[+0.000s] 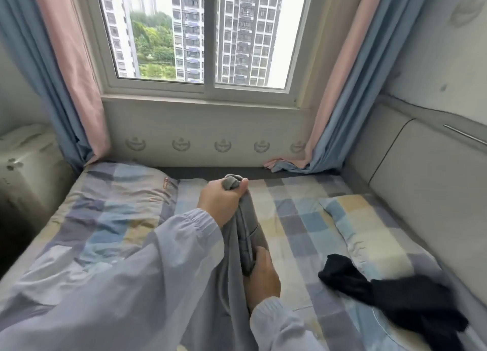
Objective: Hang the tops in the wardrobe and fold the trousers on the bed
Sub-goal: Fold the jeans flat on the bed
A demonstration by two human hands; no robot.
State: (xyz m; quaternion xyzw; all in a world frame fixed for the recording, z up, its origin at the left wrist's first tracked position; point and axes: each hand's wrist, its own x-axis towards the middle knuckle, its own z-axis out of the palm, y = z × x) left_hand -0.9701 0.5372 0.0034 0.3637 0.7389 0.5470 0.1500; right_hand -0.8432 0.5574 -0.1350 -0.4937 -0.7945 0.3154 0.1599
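Note:
Grey trousers (246,234) hang stretched in front of me over the bed (297,219). My left hand (220,203) grips one bunched end of them, raised towards the window. My right hand (262,277) holds the grey cloth lower down and closer to me, thumb on top. Between the two hands the fabric runs as a narrow gathered band, and more of it drapes down under my left sleeve. A dark navy garment (390,295) lies crumpled on the bed at the right, partly over the pillow's near end.
The bed has a checked pastel sheet, with one pillow (369,234) at the right and another (118,192) at the left. A padded headboard (421,182) runs along the right. Curtains (340,113) frame the window (208,42) ahead. A white appliance (23,161) stands left.

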